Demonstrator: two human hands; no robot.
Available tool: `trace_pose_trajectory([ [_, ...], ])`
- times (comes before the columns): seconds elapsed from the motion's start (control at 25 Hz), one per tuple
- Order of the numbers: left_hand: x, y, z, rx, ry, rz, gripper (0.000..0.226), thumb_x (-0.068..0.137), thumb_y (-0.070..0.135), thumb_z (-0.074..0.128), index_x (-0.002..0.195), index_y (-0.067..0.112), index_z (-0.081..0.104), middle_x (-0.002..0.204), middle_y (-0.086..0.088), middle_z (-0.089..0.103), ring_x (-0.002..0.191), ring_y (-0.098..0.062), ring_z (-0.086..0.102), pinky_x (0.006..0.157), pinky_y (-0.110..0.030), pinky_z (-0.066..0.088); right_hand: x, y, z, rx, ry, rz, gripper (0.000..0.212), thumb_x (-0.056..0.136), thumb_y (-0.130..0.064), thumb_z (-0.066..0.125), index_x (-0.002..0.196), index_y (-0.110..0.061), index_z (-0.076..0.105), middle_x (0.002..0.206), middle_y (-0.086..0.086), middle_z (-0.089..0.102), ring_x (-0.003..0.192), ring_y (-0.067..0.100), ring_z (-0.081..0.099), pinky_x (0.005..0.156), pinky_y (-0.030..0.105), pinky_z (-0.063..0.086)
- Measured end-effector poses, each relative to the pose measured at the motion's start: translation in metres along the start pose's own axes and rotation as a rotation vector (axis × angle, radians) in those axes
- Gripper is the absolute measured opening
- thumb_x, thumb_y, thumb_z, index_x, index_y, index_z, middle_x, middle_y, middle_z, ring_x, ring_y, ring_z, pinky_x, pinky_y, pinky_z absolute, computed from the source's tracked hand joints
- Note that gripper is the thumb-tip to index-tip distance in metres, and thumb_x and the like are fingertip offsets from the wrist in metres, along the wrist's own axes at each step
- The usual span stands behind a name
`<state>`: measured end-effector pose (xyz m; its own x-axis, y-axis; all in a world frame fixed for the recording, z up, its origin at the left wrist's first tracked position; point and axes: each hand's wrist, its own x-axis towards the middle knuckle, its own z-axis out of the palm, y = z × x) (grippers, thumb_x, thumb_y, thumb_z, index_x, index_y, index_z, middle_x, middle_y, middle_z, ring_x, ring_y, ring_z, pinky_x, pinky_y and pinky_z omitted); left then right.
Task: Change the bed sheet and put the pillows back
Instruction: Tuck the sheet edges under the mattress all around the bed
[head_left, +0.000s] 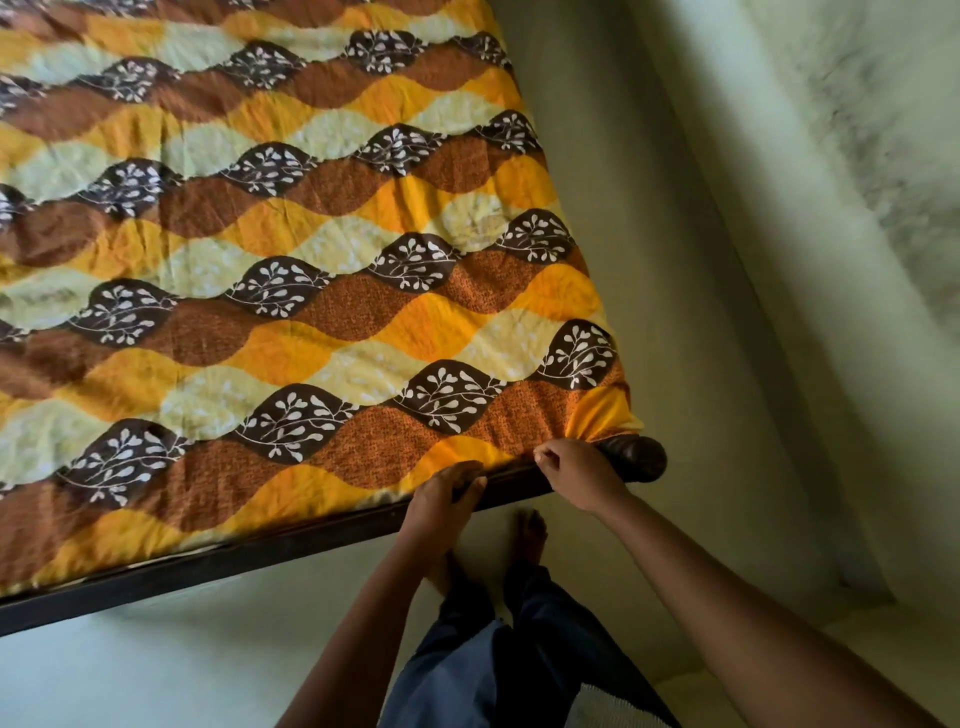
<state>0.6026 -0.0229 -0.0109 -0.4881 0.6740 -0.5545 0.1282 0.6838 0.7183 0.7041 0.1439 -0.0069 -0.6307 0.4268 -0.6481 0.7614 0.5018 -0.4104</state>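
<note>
Wave-patterned orange, brown and yellow bed sheet (291, 270) covers the bed, its bands running along the near dark wooden rail (218, 561). The right hand (576, 473) pinches its bunched corner beside the round bedpost knob (641, 460), and the left hand (441, 501) clutches the hem. A green wall (649, 234) hems in the side.

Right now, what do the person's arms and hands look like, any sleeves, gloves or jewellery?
Both forearms are bare as far as the frame shows: no sleeve in view. The left hand and right hand wear no gloves, and no watch, bangle or ring shows. Dark blue trousers show below.
</note>
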Motion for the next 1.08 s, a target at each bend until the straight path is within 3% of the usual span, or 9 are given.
trace_pose_trajectory([
  [0.08,-0.009,0.010,-0.008,-0.045,-0.004,0.010,0.035,0.095,0.030,0.048,0.128,0.017,0.053,0.125,-0.002,0.058,0.104,-0.006,0.052,0.080,-0.017,0.040,-0.020,-0.008,-0.013,0.150,0.030,-0.048,0.030,0.098,-0.024,0.046,0.124,-0.014,0.056,0.121,0.004,0.062,0.104,0.016,0.060,0.065,0.012,0.042],
  [0.24,-0.030,0.029,-0.013,-0.112,0.027,-0.007,0.037,0.096,0.028,0.045,0.129,0.014,0.050,0.129,-0.007,0.056,0.109,-0.010,0.053,0.082,-0.017,0.042,-0.048,-0.013,-0.049,0.229,-0.021,-0.111,0.032,0.098,-0.025,0.044,0.126,-0.016,0.056,0.128,0.003,0.059,0.116,0.016,0.055,0.065,0.005,0.036],
  [0.4,-0.038,0.077,-0.004,-0.129,0.084,0.003,0.034,0.097,0.024,0.044,0.128,0.014,0.051,0.120,-0.002,0.057,0.102,-0.016,0.057,0.060,-0.009,0.042,-0.063,0.019,-0.092,0.233,0.019,-0.131,0.031,0.098,-0.029,0.045,0.125,-0.019,0.057,0.129,0.001,0.058,0.117,0.014,0.055,0.072,0.011,0.040],
  [0.6,-0.013,0.148,0.049,-0.108,0.147,0.051,0.018,0.096,0.019,0.045,0.110,0.019,0.057,0.099,-0.012,0.063,0.073,-0.012,0.057,0.061,-0.021,0.045,-0.073,0.104,-0.143,0.278,0.016,-0.093,0.033,0.097,-0.033,0.045,0.124,-0.019,0.058,0.128,0.000,0.059,0.115,0.015,0.055,0.081,0.018,0.038],
  [0.72,0.006,0.218,0.115,-0.123,0.193,-0.002,0.024,0.097,0.025,0.042,0.116,0.016,0.054,0.087,0.001,0.055,0.074,-0.012,0.054,0.058,-0.012,0.041,-0.068,0.173,-0.191,0.242,0.012,-0.123,0.032,0.097,-0.036,0.044,0.121,-0.021,0.060,0.124,0.000,0.062,0.111,0.015,0.057,0.078,0.020,0.040],
  [0.84,0.024,0.266,0.161,-0.216,0.205,-0.078,0.030,0.098,0.024,0.041,0.120,0.009,0.053,0.109,-0.008,0.059,0.091,-0.017,0.060,0.069,-0.012,0.047,-0.059,0.213,-0.228,0.242,0.004,-0.144,0.032,0.097,-0.035,0.045,0.121,-0.021,0.060,0.122,0.001,0.063,0.111,0.016,0.057,0.076,0.020,0.040],
  [0.92,0.032,0.289,0.179,-0.302,0.244,-0.149,0.032,0.098,0.025,0.040,0.125,0.010,0.050,0.118,-0.008,0.056,0.089,-0.016,0.062,0.068,-0.015,0.052,-0.051,0.228,-0.250,0.248,-0.024,-0.176,0.033,0.097,-0.035,0.046,0.123,-0.019,0.059,0.120,0.003,0.063,0.110,0.016,0.057,0.072,0.019,0.037],
  [1.0,0.042,0.299,0.191,-0.372,0.317,-0.205,0.032,0.098,0.026,0.040,0.125,0.012,0.049,0.112,-0.005,0.058,0.086,-0.013,0.060,0.070,-0.017,0.053,-0.035,0.234,-0.270,0.245,-0.058,-0.224,0.034,0.097,-0.035,0.045,0.124,-0.018,0.058,0.119,0.004,0.063,0.109,0.016,0.057,0.064,0.018,0.038],
  [1.08,0.056,0.302,0.197,-0.389,0.407,-0.247,0.032,0.098,0.025,0.041,0.124,0.011,0.051,0.099,0.000,0.060,0.088,-0.014,0.058,0.080,-0.027,0.050,-0.014,0.232,-0.285,0.221,-0.083,-0.279,0.034,0.097,-0.035,0.046,0.123,-0.017,0.059,0.117,0.004,0.064,0.107,0.016,0.057,0.067,0.019,0.040],
])
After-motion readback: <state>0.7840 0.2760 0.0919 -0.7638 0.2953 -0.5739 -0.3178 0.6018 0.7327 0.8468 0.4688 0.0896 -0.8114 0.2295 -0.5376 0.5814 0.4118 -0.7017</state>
